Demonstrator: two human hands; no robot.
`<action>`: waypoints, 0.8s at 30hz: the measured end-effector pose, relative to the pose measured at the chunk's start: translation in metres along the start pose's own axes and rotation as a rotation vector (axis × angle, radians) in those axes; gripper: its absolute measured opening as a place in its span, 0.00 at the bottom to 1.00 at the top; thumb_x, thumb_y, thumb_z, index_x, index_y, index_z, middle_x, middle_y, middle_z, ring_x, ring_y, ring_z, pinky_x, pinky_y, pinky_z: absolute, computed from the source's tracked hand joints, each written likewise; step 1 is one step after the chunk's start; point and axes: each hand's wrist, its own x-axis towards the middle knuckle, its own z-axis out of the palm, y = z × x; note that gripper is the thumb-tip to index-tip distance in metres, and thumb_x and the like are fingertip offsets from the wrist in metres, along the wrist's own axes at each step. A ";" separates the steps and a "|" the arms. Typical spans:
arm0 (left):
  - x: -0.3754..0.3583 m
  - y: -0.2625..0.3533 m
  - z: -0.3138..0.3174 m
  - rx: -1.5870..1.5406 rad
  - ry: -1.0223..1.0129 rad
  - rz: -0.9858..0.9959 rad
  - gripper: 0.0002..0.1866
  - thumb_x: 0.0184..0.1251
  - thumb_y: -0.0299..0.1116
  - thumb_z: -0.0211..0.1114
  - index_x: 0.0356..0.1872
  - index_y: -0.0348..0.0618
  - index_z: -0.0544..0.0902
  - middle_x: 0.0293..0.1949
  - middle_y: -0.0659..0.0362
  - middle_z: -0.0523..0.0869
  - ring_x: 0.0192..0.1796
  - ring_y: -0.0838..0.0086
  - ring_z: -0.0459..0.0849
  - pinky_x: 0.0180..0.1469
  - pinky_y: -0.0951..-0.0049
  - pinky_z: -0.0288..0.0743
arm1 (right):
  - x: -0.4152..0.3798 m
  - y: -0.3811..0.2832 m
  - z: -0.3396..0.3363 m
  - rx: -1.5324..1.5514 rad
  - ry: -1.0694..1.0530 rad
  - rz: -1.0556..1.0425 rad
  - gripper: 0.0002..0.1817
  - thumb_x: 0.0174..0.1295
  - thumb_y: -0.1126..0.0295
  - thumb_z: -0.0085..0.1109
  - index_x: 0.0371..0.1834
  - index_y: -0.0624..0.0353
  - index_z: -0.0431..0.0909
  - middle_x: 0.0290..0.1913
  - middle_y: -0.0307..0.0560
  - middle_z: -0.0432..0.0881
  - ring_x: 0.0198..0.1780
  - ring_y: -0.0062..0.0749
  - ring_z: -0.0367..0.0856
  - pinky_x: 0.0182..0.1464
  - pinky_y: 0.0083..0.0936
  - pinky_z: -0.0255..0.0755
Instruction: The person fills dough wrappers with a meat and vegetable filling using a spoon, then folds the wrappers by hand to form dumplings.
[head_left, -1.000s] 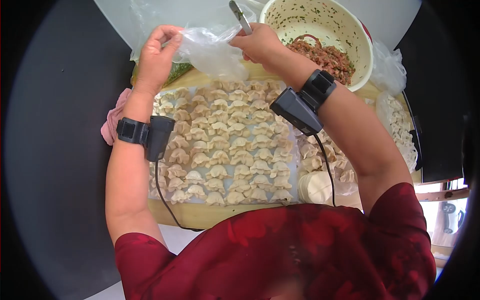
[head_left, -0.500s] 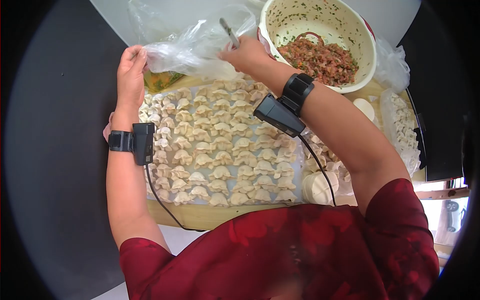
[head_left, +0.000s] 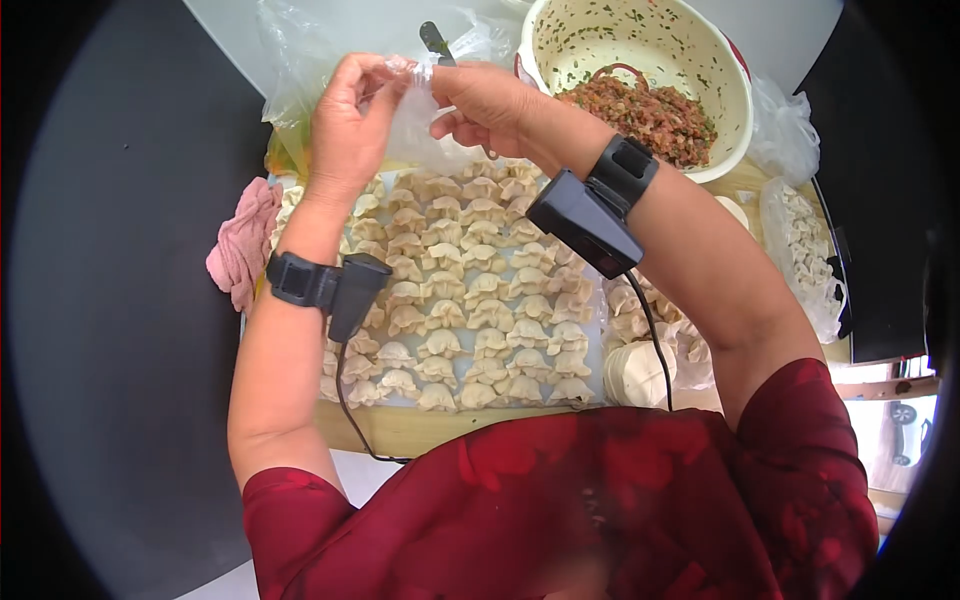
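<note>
A clear plastic bag (head_left: 420,125) is bunched up between my two hands at the far side of the dumpling rows. My left hand (head_left: 358,120) pinches the gathered plastic between thumb and fingers. Close beside it, my right hand (head_left: 492,105) is closed at the bunched plastic and also holds a thin tool with a flat, dark end (head_left: 434,40) pointing away from me. Rows of folded dumplings (head_left: 445,285) cover the pale sheet below my hands. Part of the left rows is hidden under my left forearm.
At the back right stands a white tub (head_left: 738,120) of minced filling (head_left: 650,115). A stack of round wrappers (head_left: 635,375) lies near my right elbow, with more dumplings beside it. Bagged dumplings (head_left: 805,250) sit at the right edge, a pink cloth (head_left: 243,245) at the left.
My left hand has moved right and away from me, up to my right hand. The plastic, stretched between them before, is now gathered. The tool is still in my right hand.
</note>
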 end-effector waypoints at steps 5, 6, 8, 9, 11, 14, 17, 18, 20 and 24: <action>0.000 0.012 0.002 0.455 -0.150 0.055 0.12 0.57 0.24 0.64 0.44 0.40 0.82 0.50 0.58 0.82 0.55 0.66 0.79 0.60 0.70 0.69 | -0.008 -0.009 -0.005 -0.119 0.022 -0.200 0.20 0.56 0.60 0.67 0.46 0.63 0.77 0.32 0.46 0.82 0.26 0.23 0.76 0.23 0.23 0.63; 0.001 0.018 0.002 0.404 -0.279 0.007 0.15 0.57 0.28 0.66 0.47 0.42 0.83 0.53 0.56 0.81 0.58 0.66 0.77 0.63 0.69 0.67 | -0.006 -0.010 -0.008 -0.118 0.023 -0.199 0.20 0.56 0.60 0.67 0.46 0.63 0.77 0.32 0.46 0.82 0.26 0.23 0.76 0.23 0.23 0.63; 0.000 0.030 0.003 0.353 -0.317 -0.028 0.17 0.59 0.31 0.67 0.50 0.43 0.82 0.55 0.55 0.80 0.61 0.65 0.75 0.64 0.68 0.65 | -0.004 -0.011 -0.016 -0.246 0.051 -0.285 0.18 0.57 0.66 0.66 0.48 0.63 0.78 0.35 0.46 0.83 0.30 0.25 0.81 0.26 0.21 0.68; -0.001 0.035 0.006 0.305 -0.351 -0.063 0.19 0.60 0.35 0.68 0.53 0.45 0.82 0.57 0.53 0.79 0.63 0.64 0.73 0.66 0.67 0.63 | -0.006 -0.011 -0.018 -0.272 0.078 -0.315 0.16 0.57 0.67 0.65 0.48 0.61 0.79 0.34 0.45 0.83 0.28 0.24 0.79 0.28 0.22 0.71; -0.002 0.026 0.016 0.414 -0.278 -0.062 0.19 0.61 0.36 0.68 0.54 0.46 0.82 0.57 0.54 0.79 0.63 0.64 0.73 0.66 0.67 0.63 | 0.006 -0.002 -0.020 -0.298 0.131 -0.360 0.15 0.57 0.69 0.64 0.48 0.60 0.80 0.33 0.45 0.83 0.29 0.24 0.80 0.28 0.23 0.72; 0.005 0.008 0.022 0.341 -0.150 -0.095 0.19 0.63 0.39 0.67 0.55 0.48 0.82 0.58 0.55 0.78 0.61 0.66 0.74 0.65 0.69 0.64 | 0.003 -0.008 -0.023 -0.356 0.199 -0.368 0.14 0.56 0.72 0.61 0.47 0.58 0.81 0.33 0.44 0.85 0.31 0.25 0.83 0.30 0.24 0.74; 0.009 0.030 0.025 -0.049 -0.035 -0.250 0.18 0.66 0.38 0.64 0.56 0.49 0.81 0.57 0.58 0.79 0.61 0.73 0.73 0.62 0.69 0.63 | 0.003 -0.014 -0.038 -0.404 0.289 -0.314 0.16 0.56 0.74 0.58 0.49 0.60 0.81 0.32 0.45 0.84 0.29 0.24 0.81 0.28 0.22 0.72; 0.010 0.039 0.025 -0.257 0.030 -0.373 0.17 0.68 0.37 0.62 0.57 0.50 0.81 0.56 0.59 0.80 0.62 0.77 0.70 0.62 0.68 0.62 | 0.001 -0.019 -0.038 -0.420 0.359 -0.298 0.18 0.57 0.75 0.57 0.52 0.62 0.79 0.31 0.46 0.84 0.25 0.21 0.79 0.25 0.19 0.69; 0.014 0.033 0.017 -0.271 0.078 -0.389 0.17 0.68 0.35 0.62 0.56 0.50 0.81 0.53 0.60 0.82 0.58 0.78 0.73 0.58 0.71 0.65 | -0.006 -0.027 -0.040 -0.355 0.438 -0.376 0.14 0.59 0.78 0.51 0.48 0.62 0.78 0.28 0.49 0.81 0.23 0.30 0.80 0.25 0.27 0.74; 0.015 -0.016 -0.008 0.035 -0.139 -0.463 0.15 0.66 0.29 0.61 0.54 0.46 0.81 0.46 0.61 0.85 0.49 0.77 0.80 0.50 0.76 0.73 | -0.016 -0.037 -0.053 -0.402 0.488 -0.424 0.18 0.55 0.81 0.46 0.48 0.63 0.78 0.33 0.55 0.83 0.31 0.39 0.84 0.34 0.31 0.76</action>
